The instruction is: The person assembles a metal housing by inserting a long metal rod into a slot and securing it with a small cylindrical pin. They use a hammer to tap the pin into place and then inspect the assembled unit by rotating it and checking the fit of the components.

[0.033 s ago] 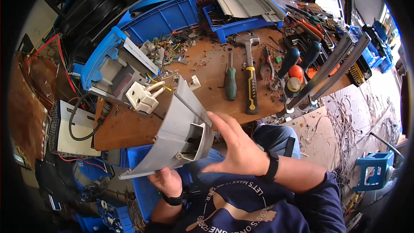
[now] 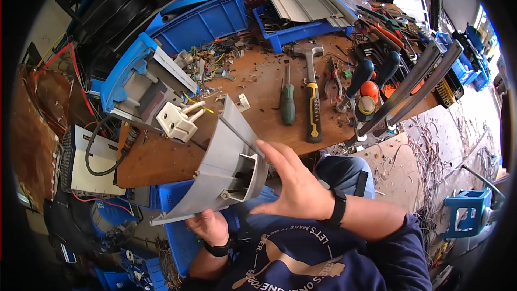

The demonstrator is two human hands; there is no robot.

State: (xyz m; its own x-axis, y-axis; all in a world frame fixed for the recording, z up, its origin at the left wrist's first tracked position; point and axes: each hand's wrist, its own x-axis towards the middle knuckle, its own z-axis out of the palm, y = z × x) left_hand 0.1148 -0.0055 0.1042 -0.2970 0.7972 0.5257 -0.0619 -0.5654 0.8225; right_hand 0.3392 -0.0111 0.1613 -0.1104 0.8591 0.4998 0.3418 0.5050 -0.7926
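Observation:
A curved grey plastic panel (image 2: 215, 170) with a raised bracket (image 2: 242, 175) on its inner side stands tilted in front of me. My left hand (image 2: 210, 227) grips its lower edge, with the thumb in front and the other fingers hidden behind the panel. At the panel's right end is my right hand (image 2: 301, 183), its thumb and index finger spread wide apart. The index fingertip meets or nearly meets the panel's edge. Just beyond the panel on the bench lies a cream plastic bracket (image 2: 180, 121) with two prongs.
On the wooden bench (image 2: 250, 83) lie a green screwdriver (image 2: 288, 102), a hammer (image 2: 313, 102) and red-handled pliers (image 2: 335, 81). A blue-framed housing (image 2: 126, 81) stands left, near small scrap (image 2: 207, 64). Blue crates (image 2: 204, 24) stand behind. Below the panel is a blue basket (image 2: 180, 242).
The grey panel has shifted very slightly, and both hands keep nearly the same places. Nothing was let go or picked up.

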